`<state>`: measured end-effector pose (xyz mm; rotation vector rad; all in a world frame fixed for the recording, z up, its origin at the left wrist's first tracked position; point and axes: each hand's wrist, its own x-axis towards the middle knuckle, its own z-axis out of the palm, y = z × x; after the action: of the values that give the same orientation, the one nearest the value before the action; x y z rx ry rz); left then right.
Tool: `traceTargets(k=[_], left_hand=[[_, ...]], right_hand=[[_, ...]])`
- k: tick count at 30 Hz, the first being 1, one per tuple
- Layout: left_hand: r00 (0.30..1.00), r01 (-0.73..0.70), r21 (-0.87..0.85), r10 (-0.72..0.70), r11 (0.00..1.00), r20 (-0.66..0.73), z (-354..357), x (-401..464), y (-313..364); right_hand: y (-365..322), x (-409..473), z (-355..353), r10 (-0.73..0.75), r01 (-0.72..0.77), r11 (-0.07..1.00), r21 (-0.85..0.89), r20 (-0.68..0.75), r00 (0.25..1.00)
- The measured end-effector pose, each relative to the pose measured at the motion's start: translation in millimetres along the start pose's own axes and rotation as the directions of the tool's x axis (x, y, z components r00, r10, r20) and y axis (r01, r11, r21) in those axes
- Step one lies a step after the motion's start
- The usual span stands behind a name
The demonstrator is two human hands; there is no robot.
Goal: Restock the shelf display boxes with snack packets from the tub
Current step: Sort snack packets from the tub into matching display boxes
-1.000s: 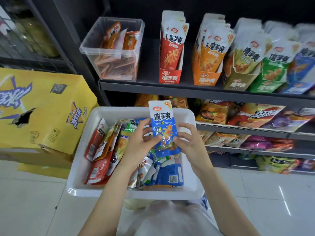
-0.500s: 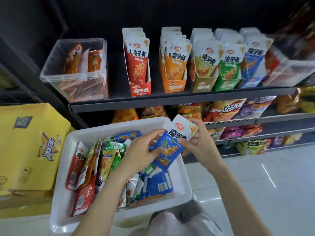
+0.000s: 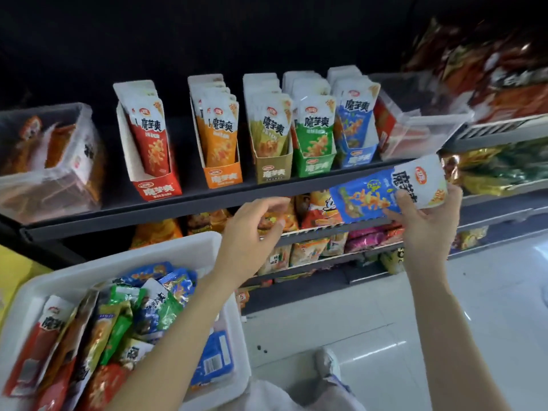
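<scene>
Holding a blue packet (image 3: 385,192) sideways just below the dark shelf (image 3: 178,207) edge, the right hand (image 3: 427,221) pinches it; the left hand (image 3: 252,232) hovers loosely curled, empty, above the white tub (image 3: 166,253) over pale glossy floor tiles (image 3: 489,292).

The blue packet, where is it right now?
In the head view, the right hand holds the blue packet sideways, just below the blue box on the shelf.

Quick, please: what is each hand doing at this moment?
Left hand: loosely curled, holding nothing.
Right hand: gripping the blue snack packet.
</scene>
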<state>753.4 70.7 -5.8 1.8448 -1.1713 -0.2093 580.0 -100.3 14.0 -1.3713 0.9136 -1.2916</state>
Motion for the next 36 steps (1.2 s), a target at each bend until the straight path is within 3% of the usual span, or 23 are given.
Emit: traceTargets(k=[4, 7, 10, 14, 17, 23, 27, 32, 36], left_hand=[[0.999, 0.035, 0.052, -0.034, 0.998, -0.024, 44.6, 37.6, 21.3], [0.998, 0.030, 0.202, -0.018, 0.979, -0.061, 76.3, 72.3, 33.2], [0.994, 0.022, 0.341, 0.015, 0.940, -0.106, 102.4, 108.3, 37.4], [0.991, 0.052, 0.521, 0.020, 0.852, -0.132, 129.1, 145.7, 32.2], [0.991, 0.061, 0.601, 0.022, 0.797, -0.129, 142.3, 161.8, 32.8], [0.986, 0.072, 0.658, 0.045, 0.750, -0.159, 156.4, 175.6, 32.4], [0.983, 0.082, 0.657, 0.049, 0.750, -0.179, 155.4, 181.7, 33.9], [0.983, 0.089, 0.653, 0.040, 0.752, -0.179, 155.3, 186.5, 36.1], [0.983, 0.073, 0.651, 0.055, 0.756, -0.175, 156.0, 187.8, 32.8]], right_hand=[[6.1, 73.8, -25.0, -0.093, 0.094, 0.992, -0.080, 0.018, 0.995], [-2.2, 131.5, -25.3, -0.216, 0.228, 0.970, -0.086, 0.123, 0.968], [-16.3, 182.1, -5.2, -0.332, 0.383, 0.910, -0.157, 0.276, 0.902], [-7.8, 228.1, 29.2, -0.322, 0.509, 0.826, -0.244, 0.536, 0.780], [1.6, 241.8, 48.3, -0.316, 0.588, 0.766, -0.258, 0.646, 0.695], [12.0, 255.7, 71.9, -0.266, 0.640, 0.702, -0.312, 0.718, 0.643], [19.8, 264.5, 85.4, -0.213, 0.768, 0.508, -0.390, 0.807, 0.551], [29.5, 270.1, 87.6, -0.295, 0.841, 0.292, -0.456, 0.793, 0.533], [22.4, 270.1, 80.4, -0.314, 0.816, 0.299, -0.494, 0.757, 0.573]])
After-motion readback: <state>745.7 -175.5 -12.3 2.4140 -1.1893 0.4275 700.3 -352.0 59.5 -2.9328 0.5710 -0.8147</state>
